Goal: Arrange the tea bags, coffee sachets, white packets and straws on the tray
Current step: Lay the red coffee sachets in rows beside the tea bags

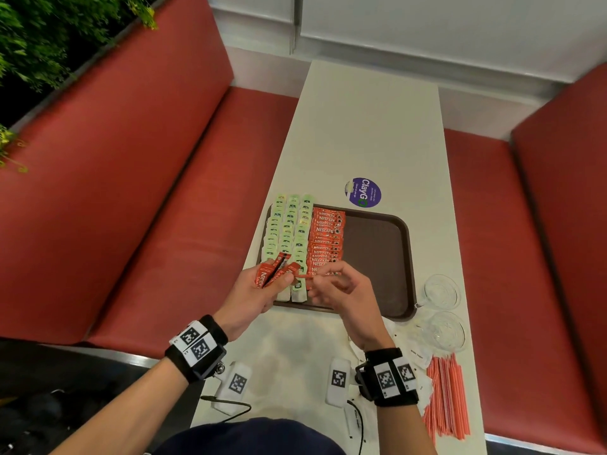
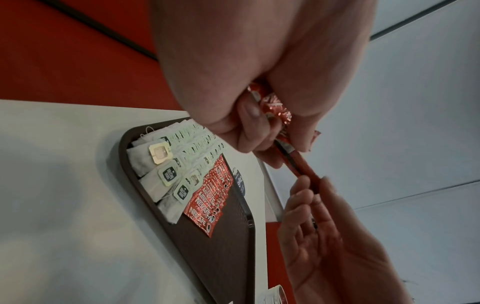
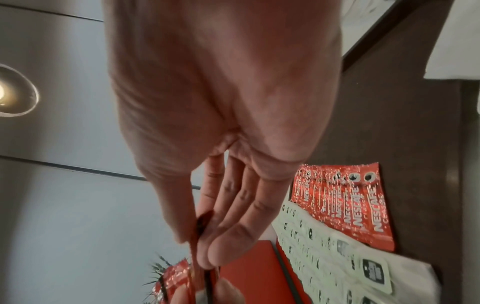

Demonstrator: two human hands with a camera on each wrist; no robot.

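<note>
On the left part of the brown tray (image 1: 377, 244) lie three neat rows of tea bags (image 1: 289, 231) with green tags. They look done. Just to the right of them on the tray is one row of red Nescafe coffee sachets (image 1: 326, 239), each lying a bit over the next. This row is not finished yet, I think, because more sachets are in the hands.

The left hand (image 1: 254, 292) is above the near left corner of the tray. Its fingers are curled round a small bunch of sachets (image 1: 274, 274) and grip them tight. The right hand (image 1: 341, 287) is just beside it, over the near edge of the tray. Its thumb and fingertips (image 3: 218, 255) pinch the end of one sachet (image 2: 301, 162) that sticks out of the bunch. It looks like it is pulling that one out to lay it at the near end of the red row.

The right half of the tray is bare and dark. To the right of the tray, on the white bench (image 1: 368, 126), stand two clear glass cups (image 1: 441, 310). Near them, toward the person, lie the white packets (image 1: 417, 354) and a pile of orange straws (image 1: 446, 399). None of these are on the tray yet. So about half the job looks done.
</note>
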